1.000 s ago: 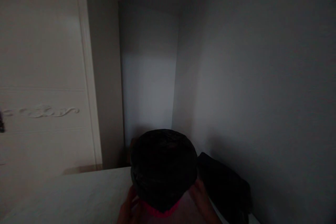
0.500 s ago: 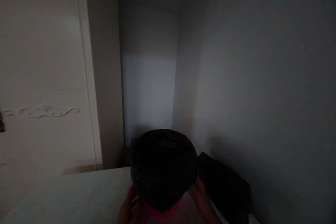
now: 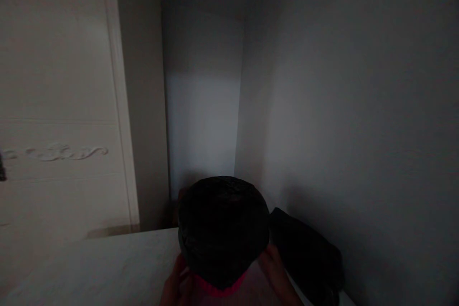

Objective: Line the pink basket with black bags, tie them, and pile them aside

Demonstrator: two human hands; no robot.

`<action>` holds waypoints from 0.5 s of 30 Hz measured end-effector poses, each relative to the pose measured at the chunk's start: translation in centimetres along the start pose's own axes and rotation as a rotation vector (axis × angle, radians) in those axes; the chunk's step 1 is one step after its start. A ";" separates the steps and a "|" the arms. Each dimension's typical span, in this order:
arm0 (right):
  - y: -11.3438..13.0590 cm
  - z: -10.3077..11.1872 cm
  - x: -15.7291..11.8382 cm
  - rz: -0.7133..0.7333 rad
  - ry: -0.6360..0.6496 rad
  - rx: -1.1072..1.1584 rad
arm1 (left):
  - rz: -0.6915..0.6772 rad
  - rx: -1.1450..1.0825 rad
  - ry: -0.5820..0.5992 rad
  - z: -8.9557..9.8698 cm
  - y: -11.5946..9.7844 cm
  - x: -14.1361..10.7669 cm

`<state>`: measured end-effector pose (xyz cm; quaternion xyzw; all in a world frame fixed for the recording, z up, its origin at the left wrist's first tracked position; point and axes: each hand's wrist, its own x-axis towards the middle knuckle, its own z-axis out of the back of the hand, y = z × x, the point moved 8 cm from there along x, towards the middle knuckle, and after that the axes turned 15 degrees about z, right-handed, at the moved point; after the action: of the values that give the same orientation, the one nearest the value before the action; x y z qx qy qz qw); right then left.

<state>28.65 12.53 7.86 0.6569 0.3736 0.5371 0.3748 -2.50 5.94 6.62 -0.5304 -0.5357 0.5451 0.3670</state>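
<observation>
In dim light, a rounded, crinkled black plastic bag (image 3: pixel 223 229) stands before me at the bottom middle. Below its lower edge shows a curved pink rim (image 3: pixel 218 290), perhaps of a bin, though most of it is hidden. My left hand (image 3: pixel 175 283) is closed at the bag's lower left edge, by the pink rim. On the lower right edge, my right hand (image 3: pixel 277 275) holds the bag, fingertips partly behind it. Both hands run out of the bottom of the view.
A pale tabletop (image 3: pixel 107 265) spreads to the left. A dark, bundled item (image 3: pixel 308 258) lies at the right by the grey wall (image 3: pixel 340 129). White cabinet doors (image 3: pixel 57 76) with carved trim stand at the left. Something brown shows behind the bag.
</observation>
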 end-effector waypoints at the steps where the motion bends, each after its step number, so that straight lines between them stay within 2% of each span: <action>1: -0.2 0.1 0.0 -0.014 -0.002 -0.003 | 0.002 -0.001 0.001 0.0 0.0 0.0; 11: -1.1 0.4 0.0 -0.002 0.011 0.000 | -0.042 0.038 -0.038 0.2 -0.8 -0.3; 15: -2.4 1.2 -0.2 -0.035 -0.056 -0.008 | -0.042 0.058 -0.051 0.4 -0.8 -0.3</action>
<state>29.55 13.28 5.47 0.6635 0.3723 0.5131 0.3973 -3.00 5.72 7.37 -0.4941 -0.5401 0.5657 0.3798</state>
